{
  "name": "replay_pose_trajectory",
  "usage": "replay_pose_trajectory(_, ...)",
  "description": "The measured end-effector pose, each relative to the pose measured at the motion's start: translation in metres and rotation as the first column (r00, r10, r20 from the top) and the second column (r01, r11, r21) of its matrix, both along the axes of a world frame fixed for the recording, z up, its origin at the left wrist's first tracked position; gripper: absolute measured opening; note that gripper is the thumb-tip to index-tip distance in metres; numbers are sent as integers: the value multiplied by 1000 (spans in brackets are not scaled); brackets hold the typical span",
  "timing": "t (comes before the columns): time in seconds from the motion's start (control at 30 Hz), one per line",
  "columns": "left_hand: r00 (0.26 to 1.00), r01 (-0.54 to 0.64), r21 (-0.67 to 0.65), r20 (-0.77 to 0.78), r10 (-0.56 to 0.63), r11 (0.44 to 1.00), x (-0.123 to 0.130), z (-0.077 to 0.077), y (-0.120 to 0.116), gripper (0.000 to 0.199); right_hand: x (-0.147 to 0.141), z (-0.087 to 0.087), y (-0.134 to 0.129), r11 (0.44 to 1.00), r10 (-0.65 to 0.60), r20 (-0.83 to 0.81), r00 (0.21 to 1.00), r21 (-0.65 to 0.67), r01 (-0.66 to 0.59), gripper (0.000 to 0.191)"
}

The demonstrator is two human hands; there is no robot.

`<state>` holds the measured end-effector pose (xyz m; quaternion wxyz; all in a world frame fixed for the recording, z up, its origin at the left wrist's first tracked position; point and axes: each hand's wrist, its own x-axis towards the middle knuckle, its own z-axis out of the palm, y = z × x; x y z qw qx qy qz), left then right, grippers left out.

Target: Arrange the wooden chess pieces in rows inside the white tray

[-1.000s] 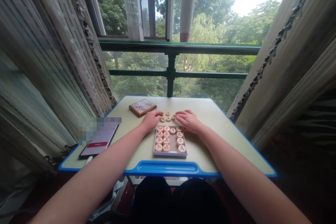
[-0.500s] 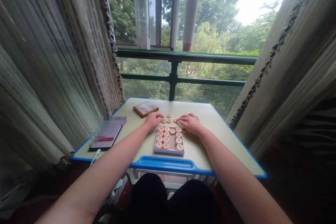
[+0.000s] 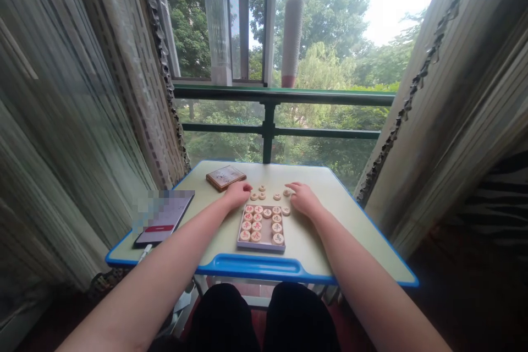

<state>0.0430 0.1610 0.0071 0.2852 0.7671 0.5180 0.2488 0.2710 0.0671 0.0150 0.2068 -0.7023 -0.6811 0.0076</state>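
Note:
Several round wooden xiangqi pieces (image 3: 262, 196) lie loose on the table beyond a shallow open box (image 3: 266, 231), which holds more pieces with red and dark characters. My left hand (image 3: 238, 194) rests to the left of the loose pieces, its fingers curled together; whether a piece is inside them is hidden. On the other side, my right hand (image 3: 304, 199) has its fingers stretched out over a xiangqi piece (image 3: 287, 193), which shows beneath them. Another xiangqi piece (image 3: 286, 211) lies beside the box's right edge, near my right wrist.
A flat brown box (image 3: 226, 177) lies at the back left of the table (image 3: 342, 242). At the left edge is a dark-rimmed tablet-like device (image 3: 165, 220) with a white cable (image 3: 145, 253). Curtains hang on both sides, and a green railing (image 3: 284, 96) stands behind.
My right hand has moved slightly right, uncovering pieces beside the box and behind it. My left hand stays near the same pieces. The camera view has shifted a little.

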Motion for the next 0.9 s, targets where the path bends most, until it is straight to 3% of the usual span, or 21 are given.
replay_pose_trajectory(0.17,1000,6,-62,-25,-7,998,15,18,18,26,-4,-1,1,999,30,-38,999,-27,-31,40)
replay_pose_trajectory(0.27,999,27,-5,32,-27,1000,26,14,22,26,-6,-4,2,997,60,-29,998,54,-58,37)
replay_pose_trajectory(0.33,995,79,19,67,-80,997,30,8,24,28,-8,-7,4,985,156,8,988,78,-156,33)
replay_pose_trajectory(0.43,979,162,-39,132,-155,986,31,2,24,34,-12,-13,9,964,242,30,970,106,-244,26)
replay_pose_trajectory(0.6,967,239,-130,120,-224,962,27,1,21,43,-14,-16,14,965,226,-1,974,139,-224,22)
replay_pose_trajectory(0.73,954,251,-178,214,-211,952,26,-1,18,47,-15,-13,12,964,227,-30,973,149,-221,20)
replay_pose_trajectory(0.9,937,178,-177,332,-111,968,25,-5,18,58,-18,-15,7,957,247,-104,963,180,-226,23)
